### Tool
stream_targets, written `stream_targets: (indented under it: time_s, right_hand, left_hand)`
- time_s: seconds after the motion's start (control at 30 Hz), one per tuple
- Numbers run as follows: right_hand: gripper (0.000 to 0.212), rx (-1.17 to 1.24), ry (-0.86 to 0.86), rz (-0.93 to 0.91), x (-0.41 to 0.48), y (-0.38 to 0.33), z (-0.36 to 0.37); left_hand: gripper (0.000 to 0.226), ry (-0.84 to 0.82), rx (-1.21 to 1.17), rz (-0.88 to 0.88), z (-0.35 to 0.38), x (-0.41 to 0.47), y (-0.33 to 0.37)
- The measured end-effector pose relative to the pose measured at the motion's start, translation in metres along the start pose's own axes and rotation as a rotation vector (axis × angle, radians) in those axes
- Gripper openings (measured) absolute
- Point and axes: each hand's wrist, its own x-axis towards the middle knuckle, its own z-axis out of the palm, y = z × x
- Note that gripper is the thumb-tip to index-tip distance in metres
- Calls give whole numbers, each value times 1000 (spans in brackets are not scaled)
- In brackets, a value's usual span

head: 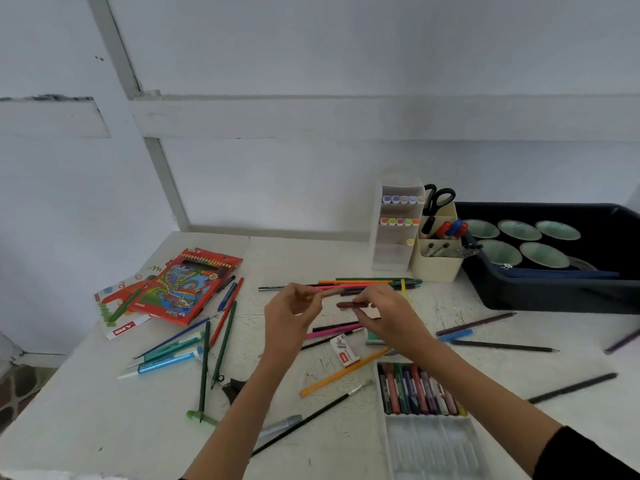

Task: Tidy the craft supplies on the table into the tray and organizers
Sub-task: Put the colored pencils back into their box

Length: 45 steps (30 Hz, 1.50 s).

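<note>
Both my hands are raised over the middle of the white table (86, 403). My left hand (291, 313) pinches the end of a thin tan stick or pencil (330, 292) between thumb and fingers. My right hand (384, 315) pinches a short dark red-brown crayon-like piece (348, 305) held level. Loose coloured pencils and pens (360, 284) lie scattered under and around the hands. The dark tray (554, 296) with pale green dishes stands at the back right. A cream organizer (437, 263) with scissors and markers and a white marker rack (396, 251) stand beside it.
An orange pencil box (185, 287) and printed sheets lie at the left. Blue and teal pens (166, 358) rest at the near left. A clear case of markers (420, 389) sits at the near right, a small white box (344, 349) near centre. Black pencils (571, 388) lie at the right.
</note>
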Motion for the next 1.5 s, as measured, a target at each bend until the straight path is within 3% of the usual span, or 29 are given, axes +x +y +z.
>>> stream_targets:
  time_s: [0.23,0.43,0.57,0.63,0.8,0.97,1.17,1.33,1.5]
  right_hand:
    - [22,358,148,447,-62,-19,-50]
    - [30,455,156,610,-114,-39,-78]
    - [33,392,115,718,-141,-43,-87]
    - [34,392,125,814,-154,-41,-91]
    - [31,462,39,1013,-179,-42,-102]
    - [27,472,-30,1049,-185,-50,-107]
    - [23,428,-40,1000,-187,-58,-107]
    - [25,407,-31,968,-190,-61,-105]
    - [29,416,-39,988,-189,-61,-105]
  left_hand:
    - [11,-178,-151,1,41,-42,23]
    - [11,-239,-92,6,73,-85,33]
    - [15,-286,-275,-211,88,-109,38]
    - [16,-279,-318,-236,93,-120,41]
    - [25,-399,-91,-193,101,-137,43]
    - [18,-551,206,-122,111,-143,37]
    - [8,-487,354,-16,124,-150,40]
    - [29,-576,439,-13,132,-162,46]
    - [26,-627,589,-24,134,-162,48]
